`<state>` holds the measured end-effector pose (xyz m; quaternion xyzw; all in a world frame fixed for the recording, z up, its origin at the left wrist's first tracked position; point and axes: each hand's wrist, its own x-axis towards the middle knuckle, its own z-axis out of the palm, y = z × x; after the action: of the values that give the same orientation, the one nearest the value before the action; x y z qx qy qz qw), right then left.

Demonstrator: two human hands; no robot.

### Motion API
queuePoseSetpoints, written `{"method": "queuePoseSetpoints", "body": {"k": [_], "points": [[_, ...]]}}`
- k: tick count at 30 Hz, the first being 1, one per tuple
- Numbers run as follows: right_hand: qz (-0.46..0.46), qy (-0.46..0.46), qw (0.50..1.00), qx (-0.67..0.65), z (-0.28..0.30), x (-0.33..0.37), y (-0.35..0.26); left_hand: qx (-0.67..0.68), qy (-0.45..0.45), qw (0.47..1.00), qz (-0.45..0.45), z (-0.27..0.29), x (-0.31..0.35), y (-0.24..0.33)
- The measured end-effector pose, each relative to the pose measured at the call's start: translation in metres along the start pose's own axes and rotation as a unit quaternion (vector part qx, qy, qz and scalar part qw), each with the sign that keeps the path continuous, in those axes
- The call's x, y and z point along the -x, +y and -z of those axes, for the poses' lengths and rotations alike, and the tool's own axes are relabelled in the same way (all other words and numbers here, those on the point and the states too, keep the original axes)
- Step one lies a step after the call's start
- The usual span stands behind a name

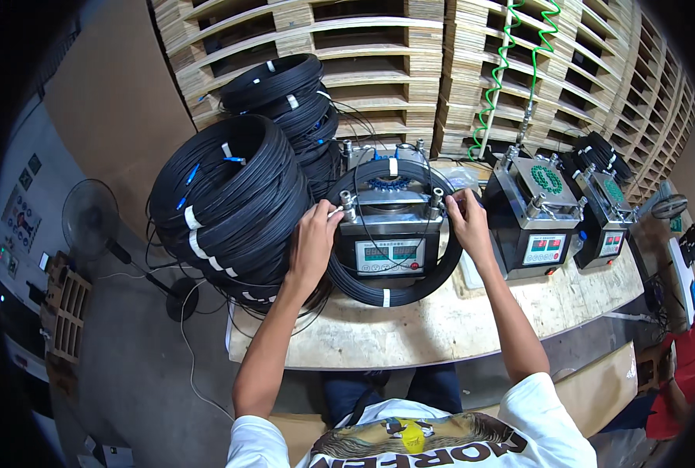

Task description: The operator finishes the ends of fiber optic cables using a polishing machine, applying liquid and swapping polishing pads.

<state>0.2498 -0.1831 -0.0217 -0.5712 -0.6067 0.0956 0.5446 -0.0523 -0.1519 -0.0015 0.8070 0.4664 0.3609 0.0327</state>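
A coil of black cable [388, 297], bound with white tape, hangs in front of a bench machine with a digital display [390, 256]. My left hand [313, 238] is closed at the coil's left side, its fingertips beside a metal corner post [347, 204]. On the opposite side my right hand [469, 224] grips the coil's edge near another metal post [436, 203]. Loose cable strands cross the ring's opening. Blue connectors in a round holder [388, 184] show on the machine's top, behind the ring's upper part.
Tall stacks of black cable coils [230, 195] stand left on the wooden table [347, 343]. Two similar machines with green tops [546, 179] are to the right. Wooden pallets [382, 62] rise behind. A floor fan [90, 207] is left; a person in red [687, 366] is at right.
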Motion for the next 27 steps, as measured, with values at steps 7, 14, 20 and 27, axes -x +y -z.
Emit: {"method": "queuePoseSetpoints", "body": {"k": [7, 14, 20, 27], "points": [[0.024, 0.039, 0.999, 0.005, -0.002, 0.003, 0.013, 0.145, 0.097, 0.982, 0.076, -0.023, 0.001, -0.01], [0.025, 0.0, 1.0, -0.009, -0.005, 0.003, 0.011, 0.125, 0.135, 0.983, 0.002, -0.03, 0.003, -0.02], [0.045, -0.073, 0.995, 0.041, 0.005, 0.021, -0.006, 0.137, 0.11, 0.984, -0.024, -0.032, 0.007, -0.018], [-0.01, -0.06, 0.996, -0.065, 0.01, 0.022, 0.002, -0.093, 0.025, 0.995, 0.008, -0.012, 0.008, 0.009]]}}
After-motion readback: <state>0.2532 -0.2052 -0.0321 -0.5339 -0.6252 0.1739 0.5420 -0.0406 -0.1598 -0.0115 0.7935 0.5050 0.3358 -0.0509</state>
